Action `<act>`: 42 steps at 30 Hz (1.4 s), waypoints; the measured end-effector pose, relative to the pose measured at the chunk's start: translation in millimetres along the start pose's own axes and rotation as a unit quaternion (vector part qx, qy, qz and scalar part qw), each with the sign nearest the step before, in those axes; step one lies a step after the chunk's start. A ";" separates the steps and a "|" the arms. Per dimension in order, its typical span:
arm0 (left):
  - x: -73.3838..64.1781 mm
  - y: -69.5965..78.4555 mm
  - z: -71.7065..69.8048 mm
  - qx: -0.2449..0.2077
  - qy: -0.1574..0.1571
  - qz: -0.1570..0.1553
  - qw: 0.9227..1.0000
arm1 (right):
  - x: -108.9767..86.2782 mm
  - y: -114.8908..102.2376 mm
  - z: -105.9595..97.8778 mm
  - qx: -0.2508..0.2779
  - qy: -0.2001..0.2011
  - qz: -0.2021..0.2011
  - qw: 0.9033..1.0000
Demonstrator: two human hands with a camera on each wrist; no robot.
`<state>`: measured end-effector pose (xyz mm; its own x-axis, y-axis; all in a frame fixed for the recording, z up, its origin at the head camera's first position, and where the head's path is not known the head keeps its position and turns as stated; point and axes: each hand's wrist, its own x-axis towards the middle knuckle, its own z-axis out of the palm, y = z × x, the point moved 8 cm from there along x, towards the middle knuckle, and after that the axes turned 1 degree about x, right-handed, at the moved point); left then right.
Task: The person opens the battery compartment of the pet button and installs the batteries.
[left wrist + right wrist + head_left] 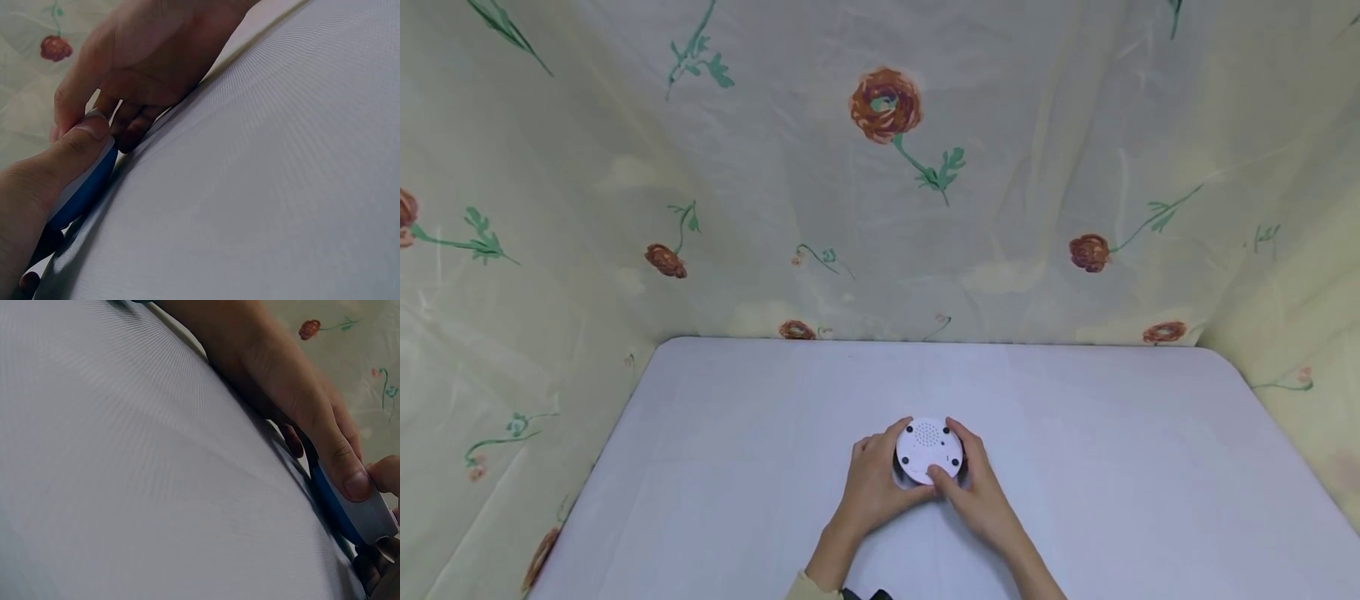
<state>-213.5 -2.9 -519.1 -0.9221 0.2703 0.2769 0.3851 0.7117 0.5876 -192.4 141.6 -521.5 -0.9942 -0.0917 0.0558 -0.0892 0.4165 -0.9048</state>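
Observation:
Both hands hold a round white device point(928, 450) a little above the white tabletop. Its upturned face has small black feet near the rim and a cluster of speaker-like holes; its exact kind is unclear. The left hand point(876, 479) grips the left side, its thumb along the near edge. The right hand point(983, 496) grips the right side, its thumb pressing on the face near the front rim. In the left wrist view, the left thumb lies over the device's white and blue side point(87, 187). That blue lower band point(337, 503) also shows in the right wrist view.
A white cloth-covered table point(760, 417) stretches around the hands. Flower-patterned curtains point(985, 250) hang behind it and along both sides. A dark object point(880, 594), cut off by the frame, shows by the left sleeve point(808, 587).

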 end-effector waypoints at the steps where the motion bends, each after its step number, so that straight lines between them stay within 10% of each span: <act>1: -0.1 0.3 -0.3 0.000 0.001 0.001 1.000 | 0.3 0.3 0.2 -0.001 0.000 0.001 1.000; 15: 1.1 -0.1 -1.4 0.002 0.010 0.006 1.000 | 0.7 -7.3 -1.6 0.004 0.005 -0.016 1.000; 42: 0.3 -6.4 -5.1 -0.032 0.028 -0.046 0.998 | -10.1 -18.7 -13.3 0.009 -0.003 -0.270 0.963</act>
<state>-216.0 -10.6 -518.8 -0.9507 0.1680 0.2606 0.3023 0.6885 0.6592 -181.4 146.9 -499.5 -0.8030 -0.2958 0.5174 -0.5917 0.2912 -0.7517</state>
